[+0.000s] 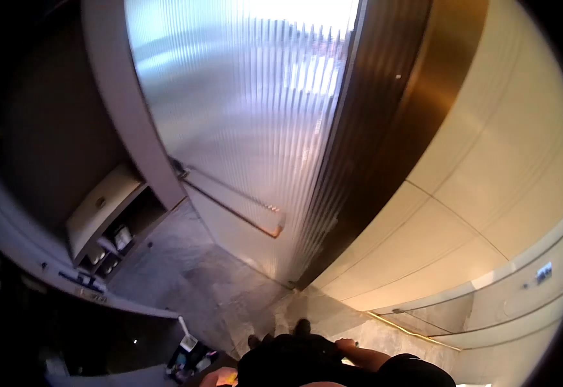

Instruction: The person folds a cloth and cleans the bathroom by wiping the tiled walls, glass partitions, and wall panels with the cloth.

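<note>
My right hand [348, 347] is at the front of my dark clothing, its fingers curled. A small greenish bit shows at its edge, too small to name. At the bottom edge my left hand [211, 378] is partly cut off by the frame. Beside its fingers is a bright yellow-orange item [231, 378], whose kind I cannot make out. Near the left hand, lower down, a dark container [179, 366] holds small coloured things. A white long-handled tool [188, 338] stands up out of it.
A ribbed glass door [230, 129] with a metal bar handle [236, 214] stands ahead. Cream wall panels [462, 193] and a gold rail [417, 332] are at right. A low cabinet [104, 206] with items on its shelves is at left, beside grey floor tiles [184, 264].
</note>
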The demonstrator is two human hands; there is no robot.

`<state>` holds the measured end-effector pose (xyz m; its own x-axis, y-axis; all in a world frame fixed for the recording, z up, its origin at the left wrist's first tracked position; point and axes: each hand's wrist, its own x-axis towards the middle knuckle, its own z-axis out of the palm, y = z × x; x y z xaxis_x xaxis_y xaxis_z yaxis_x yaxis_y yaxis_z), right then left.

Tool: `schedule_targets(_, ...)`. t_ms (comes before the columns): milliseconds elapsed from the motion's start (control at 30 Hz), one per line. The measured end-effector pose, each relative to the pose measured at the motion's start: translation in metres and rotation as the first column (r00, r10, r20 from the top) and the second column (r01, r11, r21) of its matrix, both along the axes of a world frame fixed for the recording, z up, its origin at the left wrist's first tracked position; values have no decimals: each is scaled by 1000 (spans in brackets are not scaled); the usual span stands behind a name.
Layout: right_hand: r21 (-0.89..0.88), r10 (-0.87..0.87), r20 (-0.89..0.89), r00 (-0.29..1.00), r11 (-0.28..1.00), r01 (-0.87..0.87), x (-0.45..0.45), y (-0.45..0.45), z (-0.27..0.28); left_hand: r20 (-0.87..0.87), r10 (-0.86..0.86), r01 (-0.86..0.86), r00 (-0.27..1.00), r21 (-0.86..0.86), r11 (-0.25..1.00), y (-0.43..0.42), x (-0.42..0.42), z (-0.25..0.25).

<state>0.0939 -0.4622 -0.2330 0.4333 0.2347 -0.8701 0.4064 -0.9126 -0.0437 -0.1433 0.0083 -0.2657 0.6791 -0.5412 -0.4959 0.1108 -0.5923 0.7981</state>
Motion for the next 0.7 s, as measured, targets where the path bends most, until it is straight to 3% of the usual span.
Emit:
schedule_targets(67, -15, -1, 24, 1000, 1000, 1, 2, 3, 4, 264, -127, 156, 956, -93, 983, 5, -13, -20)
schedule_targets(133, -17, -18, 25, 1000, 1000, 19, 3, -10, -36, -137, 56, -71, 989, -105, 992, 6, -6, 11)
schedule_targets(167, -25, -8, -14, 1000, 1000, 7, 6, -2, -12, -357, 196, -239, 913, -80, 968, 4, 0, 32)
schedule_targets(233, -46, 3, 4, 1000, 999, -3, 4, -3, -23, -638, 376, -501, 672, -18, 865, 1, 15, 70)
schedule_targets(333, -21, 17, 20, 1000, 1000, -16, 6, -4, -34, -799, 449, -713, 400, 36, 700, -7, 24, 118)
schedule_targets(467, -34, 28, 86, 996, 999, -25, 3, -25, -88, -821, 513, -851, 250, 67, 521, -15, 39, 134)
schedule_targets(567, -22, 10, 44, 999, 1000, -9, 3, -28, -94, -778, 567, -897, 271, 10, 442, -11, 42, 84)
schedule_targets(633, -5, 5, 44, 999, 1000, -5, 7, -19, -90, -420, 571, -628, 706, 3, 778, -10, 53, 55)
schedule_targets(667, -5, -70, 9, 998, 998, 70, 7, -11, -83, -417, 573, -630, 705, 2, 776, -15, 57, 54)
schedule_targets(700, -11, -144, -29, 989, 990, 144, 8, -7, -76, -394, 564, -556, 726, 147, 818, -22, 59, 52)
